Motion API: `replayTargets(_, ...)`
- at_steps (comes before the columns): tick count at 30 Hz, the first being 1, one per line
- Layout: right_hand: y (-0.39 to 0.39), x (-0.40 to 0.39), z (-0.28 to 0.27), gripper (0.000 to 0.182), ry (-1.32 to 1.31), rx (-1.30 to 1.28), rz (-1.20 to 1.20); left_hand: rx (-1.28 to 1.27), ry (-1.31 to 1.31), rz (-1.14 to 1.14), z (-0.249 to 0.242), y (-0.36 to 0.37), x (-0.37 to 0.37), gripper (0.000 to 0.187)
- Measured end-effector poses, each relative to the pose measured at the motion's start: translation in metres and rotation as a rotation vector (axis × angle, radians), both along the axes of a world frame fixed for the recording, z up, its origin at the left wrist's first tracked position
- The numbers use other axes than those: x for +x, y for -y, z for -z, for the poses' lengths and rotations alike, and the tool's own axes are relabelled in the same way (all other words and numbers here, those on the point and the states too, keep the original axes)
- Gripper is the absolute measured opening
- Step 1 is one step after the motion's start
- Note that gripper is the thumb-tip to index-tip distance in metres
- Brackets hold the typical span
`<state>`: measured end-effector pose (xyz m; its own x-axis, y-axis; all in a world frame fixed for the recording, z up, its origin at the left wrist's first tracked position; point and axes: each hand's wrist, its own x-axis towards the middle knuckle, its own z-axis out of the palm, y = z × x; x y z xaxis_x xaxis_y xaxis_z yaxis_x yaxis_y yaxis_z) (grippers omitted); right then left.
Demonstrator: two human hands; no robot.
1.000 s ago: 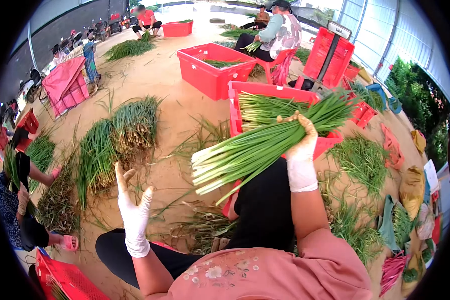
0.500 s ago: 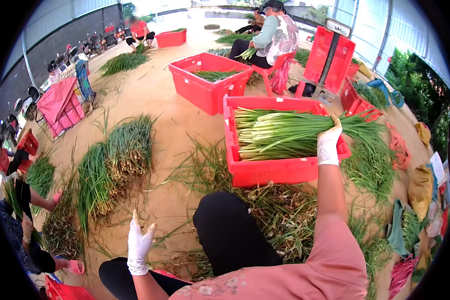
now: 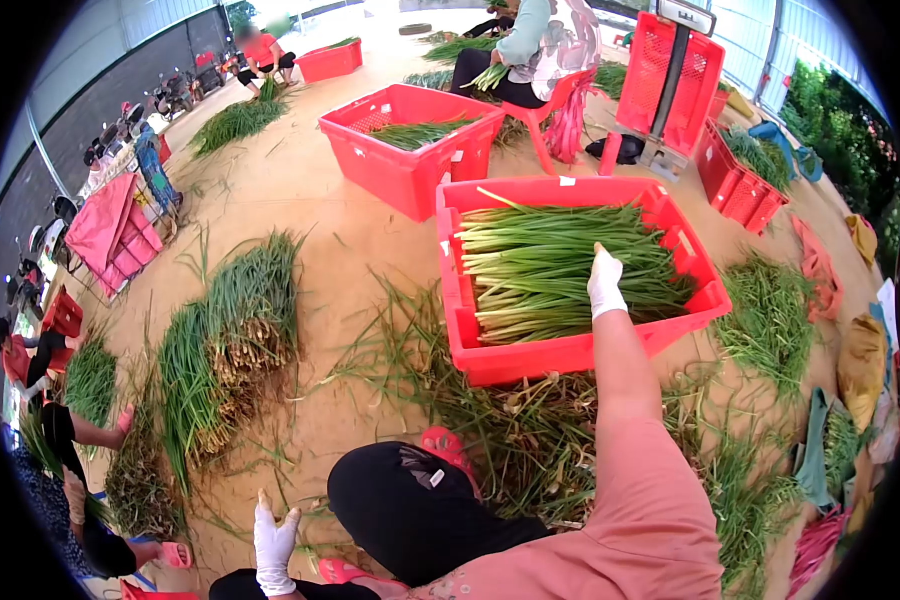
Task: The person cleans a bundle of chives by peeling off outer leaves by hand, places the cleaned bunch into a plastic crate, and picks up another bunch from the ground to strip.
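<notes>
A red plastic crate (image 3: 700,260) stands in front of me, with long green stalks (image 3: 540,270), like chives or spring onions, laid side by side in it. Their pale ends point left and their leaves right. My right hand (image 3: 606,285), in a white glove, lies on the leaves with its fingers stretched forward; some fingers are hidden. My left hand (image 3: 273,545), also gloved, is raised at the lower left beside my knee. Its thumb and fingers are apart, with nothing in them. Trimmed leaf waste (image 3: 540,440) lies between my legs and the crate.
Tied-looking bundles of rooted stalks (image 3: 245,320) lie on the left. Another red crate (image 3: 400,170) and a seated person (image 3: 540,50) are ahead, beside a scale (image 3: 670,90). Loose greens (image 3: 765,320) lie on the right. A co-worker's legs (image 3: 100,530) show at lower left.
My right hand has moved left from the crate's right edge onto the stalks. The leaves that hung over that edge now lie inside the crate. My left hand stays empty and sits lower in view.
</notes>
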<state>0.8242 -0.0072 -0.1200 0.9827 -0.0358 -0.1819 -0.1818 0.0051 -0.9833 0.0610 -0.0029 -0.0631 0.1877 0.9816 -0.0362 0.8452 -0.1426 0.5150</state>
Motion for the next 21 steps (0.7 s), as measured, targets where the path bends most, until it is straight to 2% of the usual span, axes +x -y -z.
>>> replayTargets(2, 0.000, -0.031, -0.039, 0.062, 0.312, -0.531, 0.182, -0.069, -0.034, -0.029, 0.000, 0.004, -0.001, 0.074)
replayTargets(4, -0.006, -0.080, -0.077, 0.056, 0.887, -0.798, 0.190, -0.120, -0.061, -0.059, -0.005, 0.006, 0.008, 0.074)
replayTargets(6, -0.029, -0.095, -0.087, 0.043, 1.087, -0.476, -0.506, -0.206, 0.011, -0.023, -0.008, 0.011, 0.020, 0.074)
replayTargets(8, -0.040, -0.134, -0.098, 0.030, 1.243, -0.747, -0.683, -0.173, -0.036, 0.038, -0.012, 0.015, 0.029, 0.075)
replayTargets(9, -0.044, -0.142, -0.103, 0.030, 1.241, -0.746, -0.685, -0.164, -0.078, 0.078, -0.013, 0.017, 0.031, 0.075)
replayTargets(11, -0.054, -0.150, -0.111, 0.025, 0.782, -0.903, -0.758, -0.154, -0.121, 0.118, -0.016, 0.021, 0.034, 0.076)
replayTargets(12, -0.055, -0.151, -0.109, 0.025, 0.787, -0.902, -0.763, -0.155, -0.119, 0.112, -0.015, 0.021, 0.033, 0.076)
replayTargets(14, -0.051, -0.151, -0.098, 0.027, 0.558, -0.902, -0.849, -0.147, -0.155, 0.114, -0.013, 0.023, 0.029, 0.077)
replayTargets(20, -0.042, -0.141, -0.061, 0.027, 0.489, -0.927, -0.839, -0.185, -0.215, 0.155, -0.010, 0.022, 0.035, 0.077)
replayTargets(21, -0.041, -0.140, -0.059, 0.027, 0.542, -0.778, -0.790, -0.184, -0.221, 0.175, -0.008, 0.021, 0.034, 0.077)
